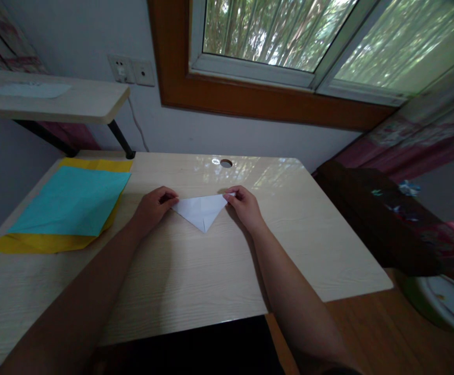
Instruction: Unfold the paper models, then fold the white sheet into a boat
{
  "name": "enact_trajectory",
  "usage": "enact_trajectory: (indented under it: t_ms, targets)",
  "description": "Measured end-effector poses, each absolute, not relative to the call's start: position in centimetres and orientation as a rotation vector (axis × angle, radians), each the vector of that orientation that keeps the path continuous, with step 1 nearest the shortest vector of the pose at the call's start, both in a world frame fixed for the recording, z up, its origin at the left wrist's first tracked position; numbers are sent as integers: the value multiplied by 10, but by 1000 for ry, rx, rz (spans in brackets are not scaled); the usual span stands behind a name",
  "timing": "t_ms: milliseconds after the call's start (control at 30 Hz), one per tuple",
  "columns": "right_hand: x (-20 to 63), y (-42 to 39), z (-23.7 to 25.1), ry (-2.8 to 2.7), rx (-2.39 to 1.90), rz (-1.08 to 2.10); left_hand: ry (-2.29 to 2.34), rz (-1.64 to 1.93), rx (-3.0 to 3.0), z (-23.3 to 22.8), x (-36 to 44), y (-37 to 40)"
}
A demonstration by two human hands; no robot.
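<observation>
A white sheet of paper, folded into a triangle, lies over the middle of the desk with its point toward me and its long straight edge away from me. A crease runs up from the near point. My left hand pinches the left corner between thumb and fingers. At the opposite corner my right hand has its thumb on top, with the fingers curled behind the edge. Both corners are partly hidden by the fingers.
On the desk's left lie a light blue sheet and yellow paper beneath it. A raised shelf stands behind them. The desk has a round cable hole near its back edge. A round bin stands at right.
</observation>
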State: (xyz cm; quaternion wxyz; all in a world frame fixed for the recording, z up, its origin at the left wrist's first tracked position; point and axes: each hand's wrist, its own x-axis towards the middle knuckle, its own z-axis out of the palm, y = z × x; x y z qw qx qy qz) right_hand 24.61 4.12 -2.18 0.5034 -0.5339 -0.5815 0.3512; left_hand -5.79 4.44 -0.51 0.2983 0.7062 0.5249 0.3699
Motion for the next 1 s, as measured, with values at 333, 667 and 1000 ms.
enact_trajectory:
  t_ms: [333,667,1000]
  targets:
    - [242,41,-17,-1329,-1280,906,1389,997,1811,-5,-58,45]
    - [243,40,-17,-1336,-1312,807,1366,1026,1799,-7,-60,46]
    - [240,39,-13,-1275,-1260,732,1118,843,1748,-3,-59,41]
